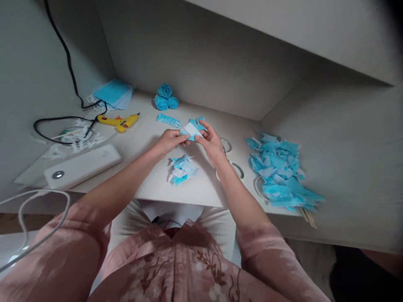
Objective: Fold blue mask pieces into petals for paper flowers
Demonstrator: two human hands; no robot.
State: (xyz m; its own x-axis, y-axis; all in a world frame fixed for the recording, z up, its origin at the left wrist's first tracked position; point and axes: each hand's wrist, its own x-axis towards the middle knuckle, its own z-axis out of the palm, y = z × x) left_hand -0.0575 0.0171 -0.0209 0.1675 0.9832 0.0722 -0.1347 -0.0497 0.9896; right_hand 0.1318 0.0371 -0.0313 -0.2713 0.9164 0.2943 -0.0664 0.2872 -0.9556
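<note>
Between my two hands is a small folded piece of blue-and-white face-mask fabric [190, 131], held above the table. The thumb and fingers of my left hand [170, 141] pinch its left end. On the other side, my right hand [211, 141] pinches the right end, its index finger raised behind. A blue fabric bundle [197, 122] lies just beyond the piece, partly hidden by it. A gathered blue strip [168, 121] rests on the table past my left hand. Below my hands sits a loose heap of blue and white scraps [182, 170].
Three blue fabric roses [165, 97] stand at the back. Leftward are a yellow glue gun [119, 122], stacked face masks [115, 93], white ear-loop cords [77, 140] and a white power bank [82, 166]. Tape rolls [238, 169] and blue fabric flowers on sticks [278, 167] lie rightward.
</note>
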